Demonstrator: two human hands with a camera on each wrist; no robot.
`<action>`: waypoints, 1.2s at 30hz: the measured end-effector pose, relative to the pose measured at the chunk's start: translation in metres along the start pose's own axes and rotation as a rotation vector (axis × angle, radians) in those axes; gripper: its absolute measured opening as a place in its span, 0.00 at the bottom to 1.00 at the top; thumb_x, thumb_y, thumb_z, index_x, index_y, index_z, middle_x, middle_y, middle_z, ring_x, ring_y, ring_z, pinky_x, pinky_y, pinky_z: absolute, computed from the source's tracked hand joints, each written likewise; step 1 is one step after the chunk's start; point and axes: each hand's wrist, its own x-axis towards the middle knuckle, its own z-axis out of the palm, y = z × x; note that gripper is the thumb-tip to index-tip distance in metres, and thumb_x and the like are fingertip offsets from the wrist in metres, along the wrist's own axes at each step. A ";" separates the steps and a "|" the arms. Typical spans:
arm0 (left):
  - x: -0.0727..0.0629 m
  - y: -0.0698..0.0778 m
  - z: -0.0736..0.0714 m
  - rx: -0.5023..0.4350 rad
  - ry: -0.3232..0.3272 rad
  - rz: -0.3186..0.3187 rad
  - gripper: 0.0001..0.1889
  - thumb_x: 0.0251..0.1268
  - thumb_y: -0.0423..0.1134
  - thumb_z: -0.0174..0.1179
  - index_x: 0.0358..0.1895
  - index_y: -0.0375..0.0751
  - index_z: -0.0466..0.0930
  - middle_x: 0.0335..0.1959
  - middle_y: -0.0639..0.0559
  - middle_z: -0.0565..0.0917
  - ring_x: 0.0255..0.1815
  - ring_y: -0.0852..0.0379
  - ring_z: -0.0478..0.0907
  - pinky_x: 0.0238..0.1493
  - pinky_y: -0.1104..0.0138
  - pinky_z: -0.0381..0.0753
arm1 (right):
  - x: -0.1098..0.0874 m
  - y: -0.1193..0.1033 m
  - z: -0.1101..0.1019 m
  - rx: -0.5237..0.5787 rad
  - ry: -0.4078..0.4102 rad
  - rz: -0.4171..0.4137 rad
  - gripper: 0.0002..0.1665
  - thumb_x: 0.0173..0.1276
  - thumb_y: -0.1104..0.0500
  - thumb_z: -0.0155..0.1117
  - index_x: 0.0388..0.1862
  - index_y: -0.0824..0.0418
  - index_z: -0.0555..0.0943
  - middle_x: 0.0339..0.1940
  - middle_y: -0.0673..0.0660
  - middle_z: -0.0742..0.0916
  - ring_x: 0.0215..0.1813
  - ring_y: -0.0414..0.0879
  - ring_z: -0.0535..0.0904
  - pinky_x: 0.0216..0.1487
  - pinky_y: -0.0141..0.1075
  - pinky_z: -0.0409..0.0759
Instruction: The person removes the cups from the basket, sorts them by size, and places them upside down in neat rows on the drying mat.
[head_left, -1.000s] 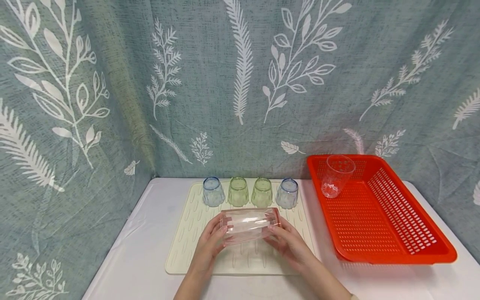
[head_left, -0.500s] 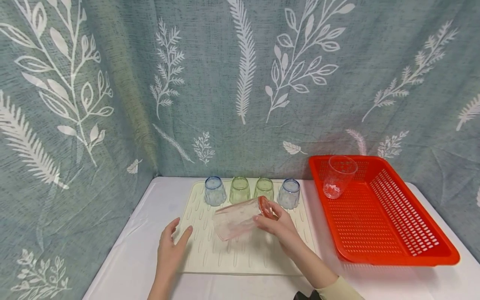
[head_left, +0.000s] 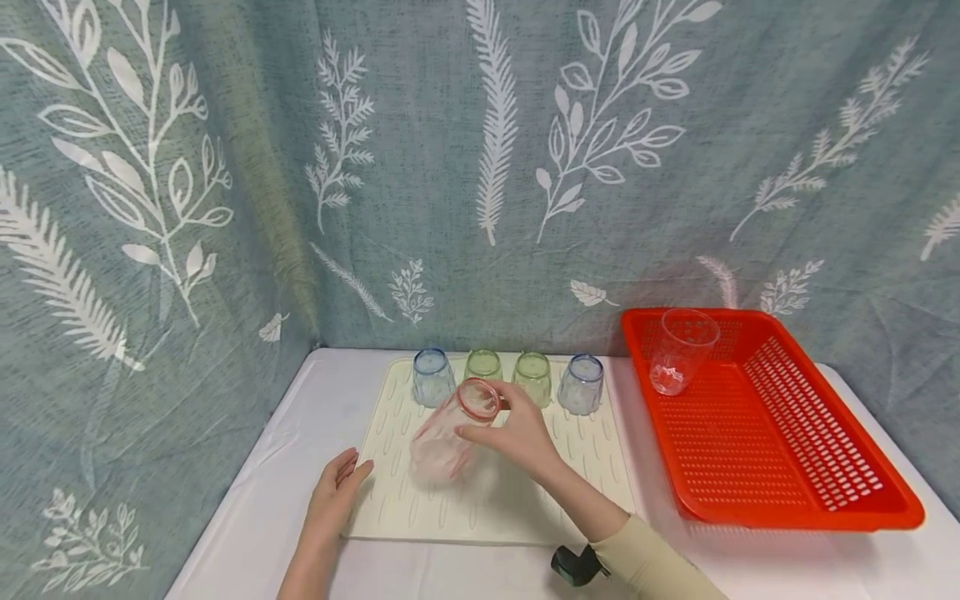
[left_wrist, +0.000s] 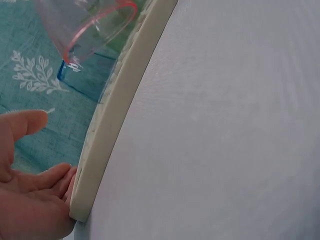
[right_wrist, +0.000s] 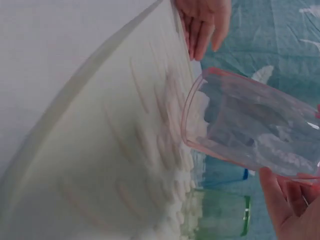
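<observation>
My right hand point(head_left: 521, 425) grips a clear pink-tinted drinking glass point(head_left: 442, 437) near its base, thumb on the near side. The glass tilts with its mouth down to the left, over the cream ribbed drying mat point(head_left: 581, 475). In the right wrist view the pink rim of the glass point(right_wrist: 225, 115) hangs close over the mat, fingers at the other end. My left hand point(head_left: 335, 492) holds nothing; its fingers are loosely bent at the mat's left edge. The left wrist view shows that hand point(left_wrist: 35, 185) beside the mat's corner.
Upside down along the mat's back stand a blue glass point(head_left: 432, 379), a green glass point(head_left: 483, 365), another green glass point(head_left: 532, 379) and another blue glass point(head_left: 581, 386). On the right, a red plastic basket point(head_left: 757, 454) holds a clear glass point(head_left: 682, 354). A patterned curtain point(head_left: 420, 167) hangs behind.
Both hands held the glass sideways at first. The left hand let go and moved left to the mat's edge. The right hand moved left and tipped the glass mouth-down.
</observation>
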 end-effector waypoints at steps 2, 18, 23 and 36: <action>0.001 -0.001 0.001 -0.003 0.010 -0.009 0.38 0.72 0.44 0.54 0.74 0.26 0.48 0.71 0.29 0.59 0.72 0.36 0.55 0.72 0.50 0.54 | 0.003 -0.003 0.006 -0.018 -0.004 -0.050 0.40 0.47 0.49 0.80 0.60 0.58 0.78 0.51 0.53 0.82 0.50 0.48 0.77 0.47 0.41 0.78; -0.003 0.001 0.000 0.059 0.009 0.059 0.32 0.73 0.39 0.52 0.72 0.24 0.53 0.67 0.26 0.63 0.70 0.35 0.58 0.72 0.50 0.54 | 0.019 -0.022 0.045 -0.274 -0.107 -0.157 0.40 0.46 0.43 0.79 0.60 0.53 0.79 0.45 0.50 0.80 0.44 0.44 0.76 0.34 0.33 0.75; -0.005 0.001 -0.001 0.064 0.004 0.068 0.33 0.73 0.39 0.52 0.72 0.24 0.53 0.67 0.26 0.63 0.70 0.34 0.59 0.72 0.49 0.55 | 0.020 -0.026 0.052 -0.308 -0.121 -0.171 0.42 0.46 0.42 0.80 0.60 0.53 0.79 0.48 0.51 0.81 0.44 0.44 0.76 0.36 0.33 0.75; -0.005 -0.001 -0.002 0.057 -0.007 0.080 0.32 0.72 0.38 0.53 0.71 0.23 0.54 0.66 0.26 0.64 0.70 0.35 0.59 0.72 0.49 0.55 | 0.019 -0.024 0.058 -0.308 -0.120 -0.165 0.42 0.47 0.43 0.79 0.61 0.54 0.77 0.53 0.51 0.80 0.46 0.43 0.76 0.38 0.32 0.76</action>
